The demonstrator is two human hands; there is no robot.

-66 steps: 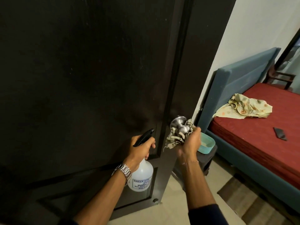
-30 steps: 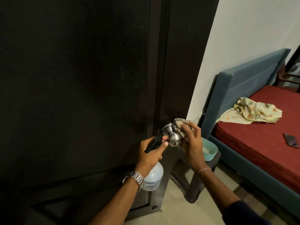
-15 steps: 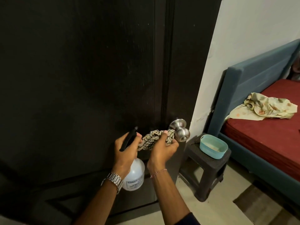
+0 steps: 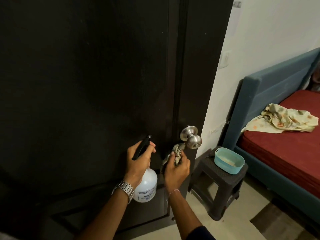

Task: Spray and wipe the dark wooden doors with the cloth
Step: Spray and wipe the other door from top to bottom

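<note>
Since a moment ago the right hand (image 4: 176,168) has dropped from the steel doorknob (image 4: 191,137), fingers bunching the patterned cloth (image 4: 177,152) against the dark wooden door (image 4: 86,84), likely to wipe below. Left hand (image 4: 139,163) grips the spray bottle (image 4: 147,185) ready. Door edge and stool (image 4: 220,184) crowd rightward strokes; leftward lies open.

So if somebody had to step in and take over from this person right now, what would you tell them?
Left hand grips the spray bottle near the dark door.
Right hand holds the checked cloth bunched against the door just below the steel knob.
Done: can't tell how much is wiped; no wet streaks show.
Left: spray the panels, wipe them, then the other doors.
</note>
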